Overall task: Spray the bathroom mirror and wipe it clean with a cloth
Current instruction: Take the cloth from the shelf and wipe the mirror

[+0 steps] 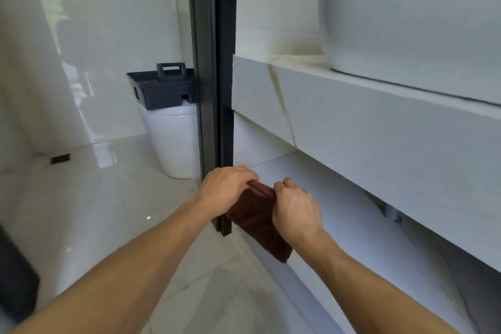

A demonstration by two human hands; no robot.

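A folded dark brown cloth hangs between my two hands, low in front of the vanity's lower shelf. My left hand pinches its upper edge from the left. My right hand grips the same edge from the right, fingers curled over it. The cloth's lower corner dangles down towards the floor. No mirror and no spray bottle are in view.
A white vanity counter with a round white basin runs along the right, with a lower shelf beneath. A black frame post stands just behind my hands. Behind glass, a dark grey caddy sits on a white toilet.
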